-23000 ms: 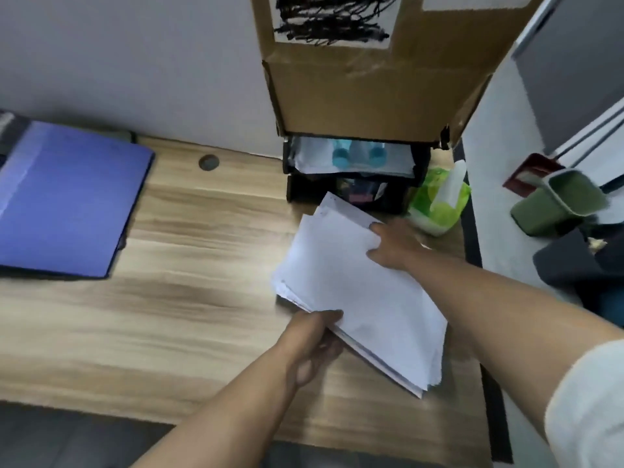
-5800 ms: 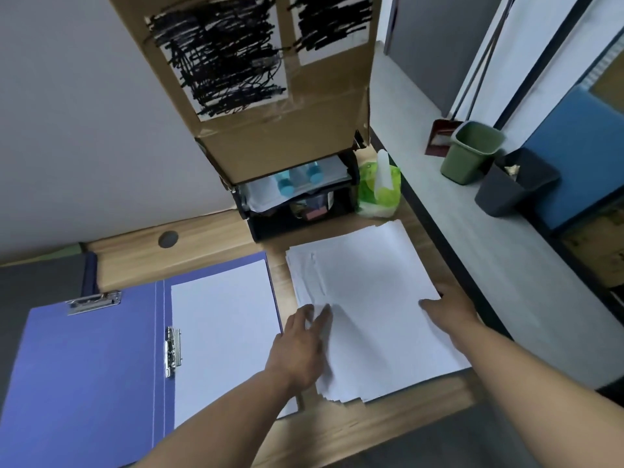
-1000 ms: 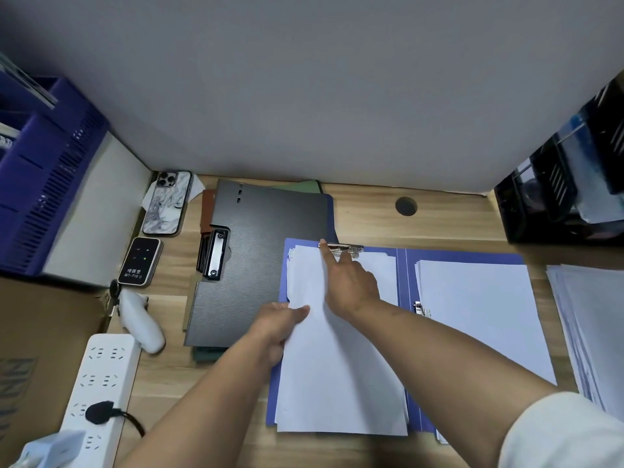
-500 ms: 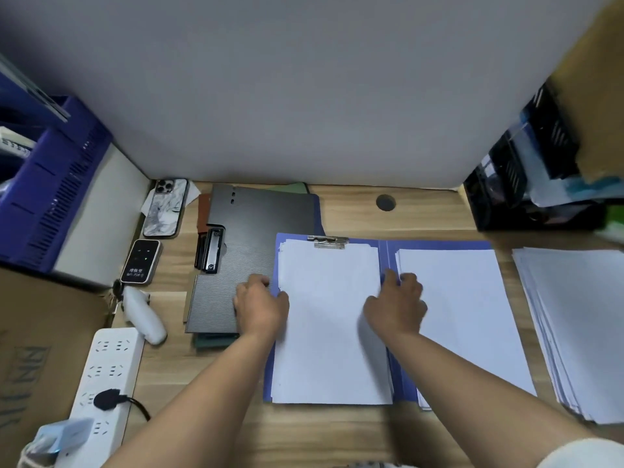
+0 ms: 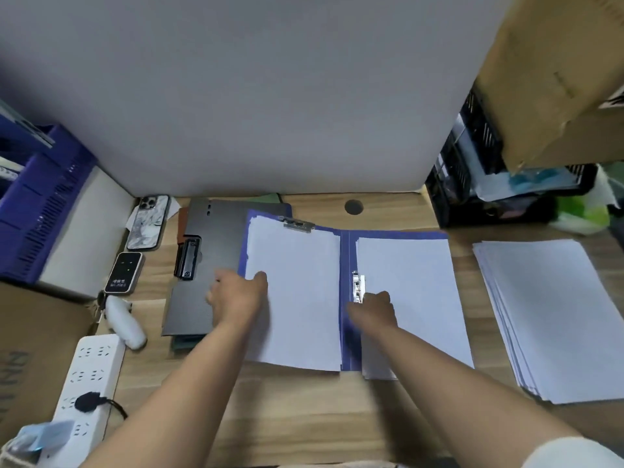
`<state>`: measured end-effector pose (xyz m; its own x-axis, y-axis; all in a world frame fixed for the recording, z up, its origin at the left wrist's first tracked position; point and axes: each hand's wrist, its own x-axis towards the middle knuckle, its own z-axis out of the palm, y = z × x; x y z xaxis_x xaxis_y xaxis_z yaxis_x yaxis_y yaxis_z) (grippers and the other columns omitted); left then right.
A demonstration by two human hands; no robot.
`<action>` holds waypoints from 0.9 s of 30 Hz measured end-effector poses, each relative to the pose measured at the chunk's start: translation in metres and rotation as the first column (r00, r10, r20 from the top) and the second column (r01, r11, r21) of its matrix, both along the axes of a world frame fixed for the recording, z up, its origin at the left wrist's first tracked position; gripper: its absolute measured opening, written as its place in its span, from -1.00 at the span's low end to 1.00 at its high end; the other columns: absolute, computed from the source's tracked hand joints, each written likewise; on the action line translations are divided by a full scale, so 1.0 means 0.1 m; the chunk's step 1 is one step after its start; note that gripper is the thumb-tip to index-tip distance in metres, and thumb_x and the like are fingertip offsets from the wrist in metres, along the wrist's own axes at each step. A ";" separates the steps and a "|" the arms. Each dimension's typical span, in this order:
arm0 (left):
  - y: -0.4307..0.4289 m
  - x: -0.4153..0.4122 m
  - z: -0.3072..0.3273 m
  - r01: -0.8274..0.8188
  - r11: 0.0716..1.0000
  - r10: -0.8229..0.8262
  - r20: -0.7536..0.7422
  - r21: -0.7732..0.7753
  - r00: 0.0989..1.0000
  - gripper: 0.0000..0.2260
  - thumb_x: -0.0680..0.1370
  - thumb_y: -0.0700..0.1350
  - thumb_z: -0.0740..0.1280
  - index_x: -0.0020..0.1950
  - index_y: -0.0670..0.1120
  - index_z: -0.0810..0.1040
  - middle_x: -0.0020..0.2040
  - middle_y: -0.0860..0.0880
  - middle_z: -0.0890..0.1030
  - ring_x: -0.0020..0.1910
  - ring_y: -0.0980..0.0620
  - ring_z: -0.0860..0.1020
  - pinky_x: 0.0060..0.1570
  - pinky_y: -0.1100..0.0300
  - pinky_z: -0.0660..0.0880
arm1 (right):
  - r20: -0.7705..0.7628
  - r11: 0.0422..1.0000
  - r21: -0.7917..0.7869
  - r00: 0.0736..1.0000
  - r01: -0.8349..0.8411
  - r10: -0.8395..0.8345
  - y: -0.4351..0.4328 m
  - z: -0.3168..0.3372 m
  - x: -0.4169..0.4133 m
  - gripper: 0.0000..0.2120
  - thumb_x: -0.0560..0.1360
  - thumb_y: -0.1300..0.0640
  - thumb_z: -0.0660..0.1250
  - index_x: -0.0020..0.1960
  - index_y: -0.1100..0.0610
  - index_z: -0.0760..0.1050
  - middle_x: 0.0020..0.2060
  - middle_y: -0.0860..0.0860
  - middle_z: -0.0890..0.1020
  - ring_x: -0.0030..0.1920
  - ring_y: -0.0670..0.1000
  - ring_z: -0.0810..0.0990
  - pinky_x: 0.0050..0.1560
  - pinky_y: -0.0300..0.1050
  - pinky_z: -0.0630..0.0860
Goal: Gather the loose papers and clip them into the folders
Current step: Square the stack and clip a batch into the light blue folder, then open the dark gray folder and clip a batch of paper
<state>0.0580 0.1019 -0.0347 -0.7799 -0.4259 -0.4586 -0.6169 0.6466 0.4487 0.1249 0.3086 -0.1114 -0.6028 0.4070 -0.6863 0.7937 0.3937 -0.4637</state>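
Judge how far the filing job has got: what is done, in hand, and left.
Done: sheets look clipped under the top clip and side clip of the open blue folder. In hand: left hand and right hand touch those sheets. Left: the loose stack; the closed grey folder.

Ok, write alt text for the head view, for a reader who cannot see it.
An open blue folder lies on a wooden desk, white sheets on both halves; the left hand rests at its left edge, the right hand by the spine clip. Loose papers lie to the right.
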 end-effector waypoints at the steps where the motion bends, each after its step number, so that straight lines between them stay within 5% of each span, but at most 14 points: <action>1: 0.07 -0.03 0.18 0.010 0.999 -0.008 -0.074 0.033 0.997 -0.57 0.56 0.03 0.33 0.31 -0.19 0.40 0.28 -0.19 0.53 0.28 -0.25 0.46 0.06 -0.03 0.41 | -0.015 0.992 -0.122 0.999 0.033 -0.035 0.06 0.06 -0.07 -0.88 0.45 0.07 0.30 -0.13 0.11 0.42 -0.06 0.02 0.42 -0.21 0.00 0.45 -0.24 -0.17 0.38; 3: 0.29 -0.04 0.56 0.077 0.990 -0.054 -0.188 0.117 0.981 -0.66 0.57 0.07 0.30 0.24 -0.11 0.47 0.14 -0.11 0.60 0.04 -0.15 0.57 -0.05 0.02 0.46 | -0.024 0.892 -0.444 0.994 0.087 -0.109 0.24 0.13 -0.15 -0.74 0.37 -0.05 0.37 0.01 -0.01 0.47 0.00 -0.08 0.50 -0.07 -0.06 0.51 0.02 -0.12 0.45; 5: 0.52 -0.03 0.87 0.188 0.941 -0.119 -0.244 0.282 0.963 -0.69 0.60 0.14 0.27 0.17 -0.06 0.55 0.05 -0.06 0.65 -0.04 -0.10 0.60 -0.03 0.01 0.54 | -0.024 0.790 -0.600 0.984 0.129 -0.178 0.37 0.20 -0.17 -0.48 0.44 -0.15 0.38 0.37 -0.10 0.41 0.29 -0.12 0.51 0.28 -0.06 0.50 0.24 -0.01 0.44; 9: 1.10 0.13 1.03 0.344 0.719 -0.319 -0.152 0.604 0.935 -0.60 0.66 0.23 0.18 0.20 0.00 0.64 -0.02 -0.02 0.68 -0.05 0.01 0.65 -0.08 0.10 0.52 | -0.158 0.783 -0.590 0.922 0.200 -0.355 0.86 0.38 -0.02 -0.70 0.66 -0.09 0.18 0.32 -0.03 0.49 0.31 -0.02 0.58 0.20 -0.03 0.53 0.20 -0.03 0.39; 13: 1.40 0.25 0.40 0.295 0.810 -0.372 0.056 0.507 0.927 -0.60 0.65 0.15 0.27 0.40 -0.04 0.52 0.36 -0.06 0.56 0.25 -0.03 0.55 0.02 0.10 0.44 | -0.094 0.724 -0.503 0.803 0.472 -0.588 1.44 0.32 0.36 -0.61 0.66 -0.12 0.12 0.31 0.06 0.53 0.18 0.03 0.59 0.03 0.00 0.57 0.01 -0.11 0.40; 16: 1.41 0.39 -0.05 0.006 0.930 -0.151 0.367 0.367 0.918 -0.32 0.59 0.12 0.34 0.62 -0.14 0.21 0.59 -0.19 0.29 0.52 -0.24 0.32 0.33 -0.07 0.34 | 0.068 0.684 -0.468 0.794 0.560 -0.604 1.65 0.23 0.66 -0.68 0.62 -0.20 0.15 -0.06 0.02 0.50 -0.19 0.00 0.66 -0.25 0.08 0.62 -0.18 -0.12 0.50; 18: 1.43 0.51 -0.27 -0.140 0.941 -0.030 0.486 0.310 0.873 -0.16 0.49 0.18 0.37 0.65 -0.10 0.10 0.63 -0.21 0.19 0.57 -0.34 0.22 0.45 -0.29 0.24 | 0.180 0.690 -0.420 0.800 0.589 -0.573 1.69 0.20 0.81 -0.65 0.56 -0.20 0.21 -0.26 0.01 0.39 -0.40 -0.02 0.44 -0.42 0.07 0.43 -0.29 -0.15 0.43; 22: 1.55 0.69 -0.50 -0.325 0.864 0.082 0.531 0.383 0.844 -0.28 0.48 0.09 0.38 0.58 0.01 0.18 0.59 -0.19 0.23 0.48 -0.44 0.29 0.31 -0.48 0.28 | 0.213 0.696 -0.490 0.847 0.524 -0.487 1.67 0.08 0.87 -0.76 0.45 -0.10 0.27 -0.07 0.06 0.52 -0.22 0.02 0.51 -0.26 0.10 0.46 -0.18 -0.06 0.50; 24: 1.54 0.68 -0.61 -0.288 0.864 0.063 0.479 0.413 0.876 -0.21 0.28 0.11 0.42 0.49 -0.01 0.32 0.46 -0.18 0.37 0.37 -0.36 0.45 0.27 -0.28 0.46 | 0.160 0.680 -0.502 0.830 0.534 -0.534 1.69 0.08 0.80 -0.80 0.46 -0.04 0.26 -0.06 0.07 0.49 -0.27 0.02 0.48 -0.38 0.07 0.40 -0.34 -0.16 0.34; 27: 1.52 0.66 -0.72 -0.237 0.863 0.060 0.376 0.446 0.925 -0.39 0.24 0.11 0.34 0.28 -0.03 0.52 0.20 -0.12 0.50 -0.12 -0.20 0.57 -0.17 0.10 0.51 | 0.031 0.724 -0.433 0.811 0.538 -0.584 1.75 0.07 0.70 -0.91 0.49 0.06 0.24 -0.11 0.09 0.44 -0.27 0.05 0.42 -0.36 0.07 0.34 -0.35 -0.14 0.26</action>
